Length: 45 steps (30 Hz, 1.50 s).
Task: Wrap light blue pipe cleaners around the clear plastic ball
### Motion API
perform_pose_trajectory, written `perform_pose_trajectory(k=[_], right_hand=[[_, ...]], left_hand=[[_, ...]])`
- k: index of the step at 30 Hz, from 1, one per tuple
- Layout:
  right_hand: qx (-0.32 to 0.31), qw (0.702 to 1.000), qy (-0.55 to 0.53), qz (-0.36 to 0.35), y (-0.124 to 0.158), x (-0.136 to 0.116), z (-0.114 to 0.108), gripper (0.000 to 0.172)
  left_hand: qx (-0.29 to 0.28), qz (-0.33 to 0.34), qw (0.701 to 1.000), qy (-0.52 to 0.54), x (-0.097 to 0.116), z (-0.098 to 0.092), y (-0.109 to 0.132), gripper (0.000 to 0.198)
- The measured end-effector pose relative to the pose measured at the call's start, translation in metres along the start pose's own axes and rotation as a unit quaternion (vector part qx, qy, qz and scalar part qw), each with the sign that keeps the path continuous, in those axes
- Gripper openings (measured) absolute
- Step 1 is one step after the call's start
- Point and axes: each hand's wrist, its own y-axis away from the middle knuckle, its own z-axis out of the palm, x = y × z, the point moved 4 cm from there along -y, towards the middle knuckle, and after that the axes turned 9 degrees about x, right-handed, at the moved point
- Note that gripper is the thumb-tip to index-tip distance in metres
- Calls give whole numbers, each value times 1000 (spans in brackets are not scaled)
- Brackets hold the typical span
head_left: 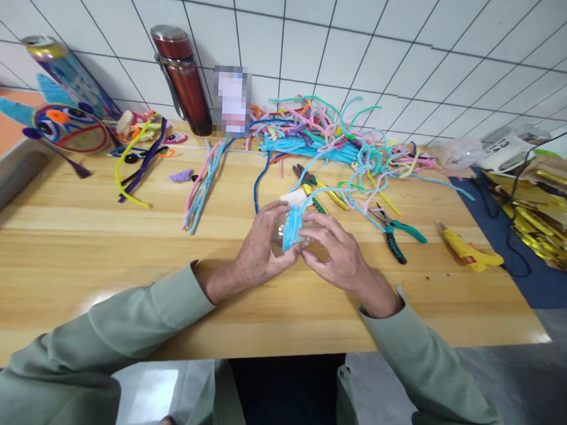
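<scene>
Between both hands is a clear, rounded plastic piece (pixel 279 232), with light blue pipe cleaner (pixel 292 228) wound in a band around its middle. My left hand (pixel 262 244) is closed on its left side, thumb at the lower edge of the band. On the other side, my right hand (pixel 336 249) has curled fingers against the band and the clear plastic. A loose end of the blue pipe cleaner rises from the band toward the upper right. Just behind the hands lies a small white piece (pixel 293 197), partly covered.
Behind the hands lie yellow-handled pliers (pixel 331 192), green-handled pliers (pixel 398 233) and a tangled pipe cleaner heap (pixel 324 142). A yellow glue gun (pixel 470 249) rests at right. Along the wall stand a red thermos (pixel 183 80), a phone (pixel 232 104) and a can (pixel 68 71).
</scene>
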Motion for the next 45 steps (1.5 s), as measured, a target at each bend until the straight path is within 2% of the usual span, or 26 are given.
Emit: perform_pose_trajectory(k=[3,10,15,18,26,33,40,45], right_hand=[[-5,1000,7,-3,0,-1,-1,40],[-17,999,24,-17,5,2,-1,42],[-22,999,20,-15,7,3,0,43],[-23,1000,7,-9,6,2,0,42],[8,997,-60,45,3,1,-1,64],[2,998,-39,52,3,1,-2,64],[20,995,-61,81,4,3,-5,55],[27,997,-48,55,1,0,-7,49]], left_hand=[[-8,5,1000,-16,1,0,-1,70],[14,16,1000,-5,5,-2,-3,65],[9,-31,998,55,0,-1,-2,54],[6,-48,997,58,-3,0,-1,57],[-10,-67,996,54,-4,0,0,61],[-15,-36,999,25,-1,-2,-3,64],[-9,10,1000,-1,11,-4,-5,62],[-6,10,1000,-6,10,-3,-4,61]])
